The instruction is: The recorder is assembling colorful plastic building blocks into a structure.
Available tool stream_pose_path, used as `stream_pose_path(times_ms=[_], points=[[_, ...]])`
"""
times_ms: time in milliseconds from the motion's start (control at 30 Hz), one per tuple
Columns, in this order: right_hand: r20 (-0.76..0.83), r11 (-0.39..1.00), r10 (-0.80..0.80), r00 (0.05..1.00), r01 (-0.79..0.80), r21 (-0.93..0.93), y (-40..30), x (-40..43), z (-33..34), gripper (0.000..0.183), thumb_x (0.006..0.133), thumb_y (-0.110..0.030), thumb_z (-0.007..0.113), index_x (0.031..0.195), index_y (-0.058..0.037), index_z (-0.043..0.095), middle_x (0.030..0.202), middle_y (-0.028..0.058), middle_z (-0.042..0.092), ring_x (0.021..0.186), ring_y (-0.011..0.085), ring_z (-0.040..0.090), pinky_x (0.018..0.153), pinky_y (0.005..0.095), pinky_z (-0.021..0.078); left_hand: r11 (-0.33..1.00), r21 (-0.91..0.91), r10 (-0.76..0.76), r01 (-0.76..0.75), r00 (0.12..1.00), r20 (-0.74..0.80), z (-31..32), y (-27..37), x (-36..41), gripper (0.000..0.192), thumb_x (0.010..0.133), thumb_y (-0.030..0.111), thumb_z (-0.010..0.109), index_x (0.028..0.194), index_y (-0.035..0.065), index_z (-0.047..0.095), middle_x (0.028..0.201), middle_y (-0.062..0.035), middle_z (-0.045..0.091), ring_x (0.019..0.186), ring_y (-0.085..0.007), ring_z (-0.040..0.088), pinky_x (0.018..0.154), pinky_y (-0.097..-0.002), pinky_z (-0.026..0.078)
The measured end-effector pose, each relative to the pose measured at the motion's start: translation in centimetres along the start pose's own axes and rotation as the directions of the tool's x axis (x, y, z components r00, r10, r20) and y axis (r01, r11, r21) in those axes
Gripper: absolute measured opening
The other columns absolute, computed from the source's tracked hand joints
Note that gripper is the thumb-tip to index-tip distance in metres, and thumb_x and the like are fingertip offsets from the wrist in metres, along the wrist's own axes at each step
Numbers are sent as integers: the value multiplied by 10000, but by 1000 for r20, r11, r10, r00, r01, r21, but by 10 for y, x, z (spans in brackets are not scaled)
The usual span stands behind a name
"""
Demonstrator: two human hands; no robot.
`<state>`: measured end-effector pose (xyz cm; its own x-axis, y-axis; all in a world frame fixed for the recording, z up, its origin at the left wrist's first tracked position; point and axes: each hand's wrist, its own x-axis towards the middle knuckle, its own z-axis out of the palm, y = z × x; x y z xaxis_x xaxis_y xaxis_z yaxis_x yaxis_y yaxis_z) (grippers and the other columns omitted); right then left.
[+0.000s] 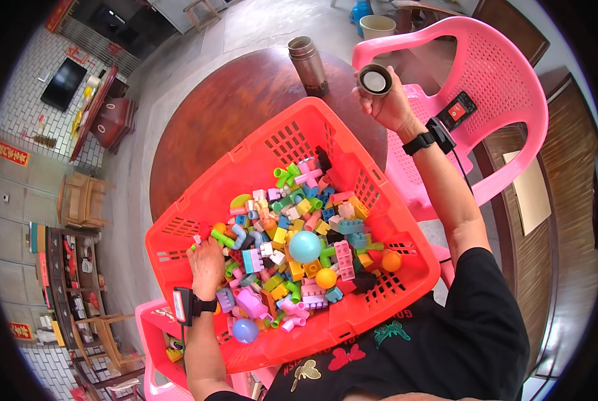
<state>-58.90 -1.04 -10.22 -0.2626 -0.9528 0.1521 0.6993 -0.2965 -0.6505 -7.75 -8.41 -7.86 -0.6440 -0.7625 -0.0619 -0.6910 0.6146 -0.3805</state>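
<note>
A red plastic basket (299,358) full of colourful toy building blocks, pipe pieces and plastic balls fills the middle of the view. My left hand (207,265) reaches inside its left side, near a green pipe piece (222,237); its fingertips are at a small pink and white piece, and whether they grip it cannot be told. Beyond the basket's right corner, my right hand (386,100) holds a round flask lid (375,80) with its hollow inside facing up. To the left of that hand, an uncapped metal vacuum flask (308,65) stands on the round wooden table (218,115).
A pink plastic armchair (499,70) stands at the right, with a phone (457,111) on its seat. Another pink chair (151,321) is below the basket's left side. A pale bucket (377,26) sits beyond the table. Wooden chairs and a shelf stand far left.
</note>
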Motion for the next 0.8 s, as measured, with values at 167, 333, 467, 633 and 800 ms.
stream_pose_path(times_ms=[167,333,467,633,800], points=[[-108,173,-278,955,-60,-983,13,-2,-12,465,766,-368,648,1163,-147,547,918,139,585,766,267,604,624,366,490,1000,9,3,-2,1000,-15,0,0,1,165,874,202,511,907,43,540,773,-122,623,738,-292,625,705,-462,409],[32,-354,-212,977,-46,-934,29,5,-7,547,681,-358,717,1163,-165,546,1020,188,531,994,335,548,815,447,459,1000,10,-2,2,999,-32,3,-2,-1,141,837,172,540,896,44,543,760,-119,619,730,-285,626,728,-460,411],[54,-486,-220,974,-61,-872,33,36,-5,688,636,-411,758,1199,-107,507,1066,200,529,1071,372,501,908,438,420,1000,-7,-16,16,999,-29,4,-2,-2,137,819,160,554,892,44,543,761,-117,619,725,-281,627,747,-459,409],[-17,55,-334,942,2,-998,35,97,12,882,654,-309,765,1347,14,325,1330,238,423,1230,349,427,1017,391,363,1000,10,-15,15,1000,9,2,1,0,149,819,162,558,912,46,548,773,-108,621,747,-275,625,760,-460,408],[-118,460,-315,942,43,-887,54,142,-6,986,571,-253,823,1360,9,293,1278,220,475,1181,311,479,995,351,376,1000,10,-16,16,1000,-3,0,4,-1,160,809,164,568,918,48,549,806,-116,621,781,-270,622,748,-444,411]])
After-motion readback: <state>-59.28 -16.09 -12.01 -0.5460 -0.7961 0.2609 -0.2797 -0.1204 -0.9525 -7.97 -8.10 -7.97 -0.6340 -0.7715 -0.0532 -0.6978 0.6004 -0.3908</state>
